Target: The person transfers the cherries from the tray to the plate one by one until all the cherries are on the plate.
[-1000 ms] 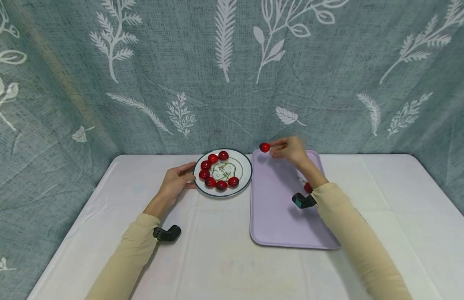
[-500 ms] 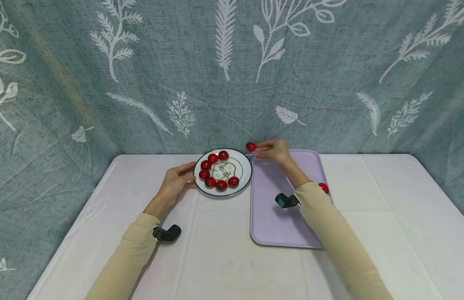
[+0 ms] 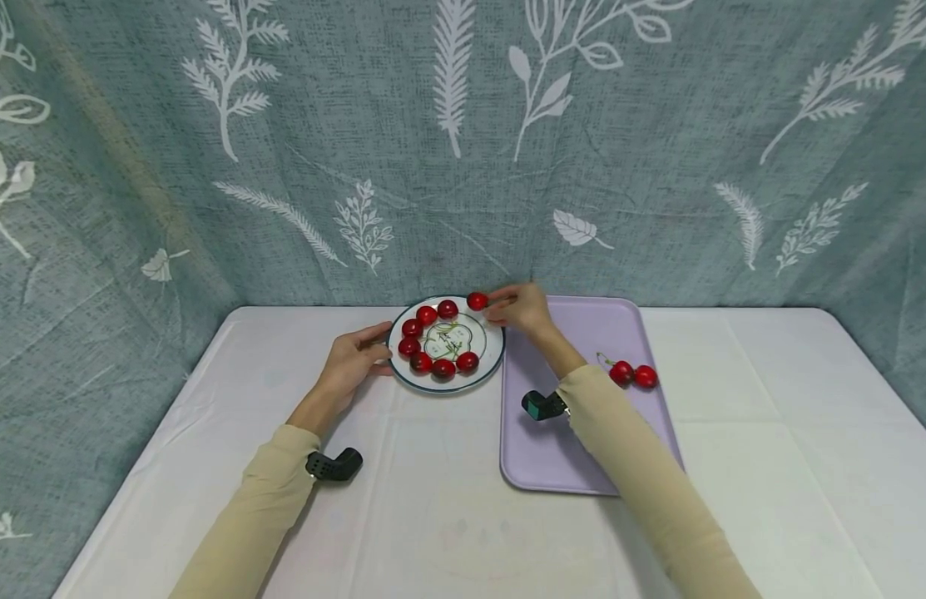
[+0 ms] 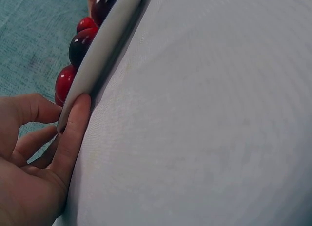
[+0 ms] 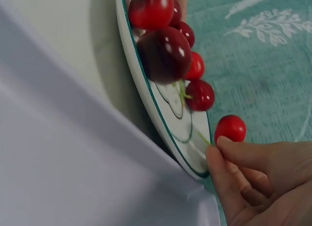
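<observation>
A white plate (image 3: 473,333) with a dark rim carries several red cherries (image 3: 421,362) curving along its left side. At the plate's left edge my left hand (image 3: 350,359) grips the rim, thumb above and fingers beneath, as the left wrist view shows with the plate's edge (image 4: 100,53) between them. My right hand (image 3: 524,309) pinches one bright red cherry (image 3: 477,301) over the plate's upper right rim. In the right wrist view thumb and forefinger meet close to that cherry (image 5: 231,128), and a green stem shows by the fingertips.
Right of the plate lies a lilac tray (image 3: 526,449), partly under the right forearm. Two cherries (image 3: 633,375) rest together near its right edge. A white cloth (image 3: 425,491) covers the table, and a teal leaf-patterned curtain (image 3: 463,208) hangs behind.
My right hand has moved left with its cherry, from above the tray to the plate's upper right rim. The two tray cherries came out from behind the forearm. My left hand stayed put.
</observation>
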Action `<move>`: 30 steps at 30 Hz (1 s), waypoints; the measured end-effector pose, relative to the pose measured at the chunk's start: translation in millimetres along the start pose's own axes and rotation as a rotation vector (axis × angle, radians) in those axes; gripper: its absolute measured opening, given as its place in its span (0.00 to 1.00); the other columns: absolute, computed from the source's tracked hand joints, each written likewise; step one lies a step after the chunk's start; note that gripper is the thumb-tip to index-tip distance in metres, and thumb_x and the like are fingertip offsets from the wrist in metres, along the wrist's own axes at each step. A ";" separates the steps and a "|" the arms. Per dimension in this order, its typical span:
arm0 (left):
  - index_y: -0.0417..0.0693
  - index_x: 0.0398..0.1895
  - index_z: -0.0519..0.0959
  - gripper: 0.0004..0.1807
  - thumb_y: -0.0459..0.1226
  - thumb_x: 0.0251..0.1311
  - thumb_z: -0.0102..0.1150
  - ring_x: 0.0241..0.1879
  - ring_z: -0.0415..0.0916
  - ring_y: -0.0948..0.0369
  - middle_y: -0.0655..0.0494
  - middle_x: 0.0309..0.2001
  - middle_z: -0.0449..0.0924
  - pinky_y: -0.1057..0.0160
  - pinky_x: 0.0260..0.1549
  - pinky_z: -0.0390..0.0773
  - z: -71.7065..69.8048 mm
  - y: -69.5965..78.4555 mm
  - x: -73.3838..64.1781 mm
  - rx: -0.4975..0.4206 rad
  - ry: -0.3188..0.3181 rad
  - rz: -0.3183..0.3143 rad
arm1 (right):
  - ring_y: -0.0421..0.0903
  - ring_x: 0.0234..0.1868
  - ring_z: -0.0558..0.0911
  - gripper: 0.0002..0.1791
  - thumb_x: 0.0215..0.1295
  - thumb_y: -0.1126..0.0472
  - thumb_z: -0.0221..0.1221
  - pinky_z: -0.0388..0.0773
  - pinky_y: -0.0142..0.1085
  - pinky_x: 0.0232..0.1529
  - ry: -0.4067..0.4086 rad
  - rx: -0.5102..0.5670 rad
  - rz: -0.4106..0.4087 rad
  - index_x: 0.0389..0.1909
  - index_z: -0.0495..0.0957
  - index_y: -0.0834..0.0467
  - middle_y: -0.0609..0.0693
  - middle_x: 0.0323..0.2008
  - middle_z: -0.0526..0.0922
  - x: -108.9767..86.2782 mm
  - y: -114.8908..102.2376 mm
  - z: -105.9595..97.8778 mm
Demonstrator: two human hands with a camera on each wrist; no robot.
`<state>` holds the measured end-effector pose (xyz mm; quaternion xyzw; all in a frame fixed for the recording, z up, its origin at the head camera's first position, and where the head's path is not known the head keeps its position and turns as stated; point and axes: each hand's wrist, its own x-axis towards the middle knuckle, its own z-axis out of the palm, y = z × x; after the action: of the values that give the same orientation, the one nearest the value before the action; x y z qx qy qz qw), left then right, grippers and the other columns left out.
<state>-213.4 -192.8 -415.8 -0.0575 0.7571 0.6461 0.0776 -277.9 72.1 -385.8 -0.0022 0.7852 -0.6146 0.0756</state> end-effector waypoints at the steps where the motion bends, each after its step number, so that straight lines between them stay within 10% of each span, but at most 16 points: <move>1: 0.37 0.72 0.63 0.31 0.25 0.63 0.48 0.56 0.73 0.49 0.38 0.70 0.62 0.69 0.36 0.85 -0.2 -0.1 0.2 0.002 0.000 0.001 | 0.50 0.32 0.87 0.18 0.57 0.78 0.62 0.87 0.37 0.39 0.010 -0.011 -0.007 0.50 0.79 0.74 0.70 0.41 0.83 -0.3 -0.1 2.1; 15: 0.38 0.72 0.63 0.31 0.24 0.62 0.48 0.57 0.71 0.48 0.38 0.69 0.63 0.69 0.36 0.85 0.9 0.3 0.6 -0.001 0.010 -0.007 | 0.53 0.33 0.87 0.08 0.56 0.71 0.67 0.86 0.31 0.28 0.141 -0.226 0.035 0.38 0.86 0.68 0.62 0.37 0.87 -0.3 -7.6 22.8; 30: 0.37 0.71 0.63 0.31 0.24 0.62 0.47 0.56 0.72 0.48 0.38 0.69 0.63 0.69 0.35 0.85 1.6 -0.6 2.0 -0.010 0.013 -0.008 | 0.50 0.31 0.86 0.07 0.58 0.65 0.67 0.79 0.27 0.25 0.018 -0.392 -0.062 0.34 0.88 0.66 0.58 0.30 0.88 -11.9 -7.9 30.8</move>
<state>-215.2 -191.4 -417.0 -0.0652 0.7543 0.6490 0.0749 -263.1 41.6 -384.0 -0.0357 0.8899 -0.4522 0.0478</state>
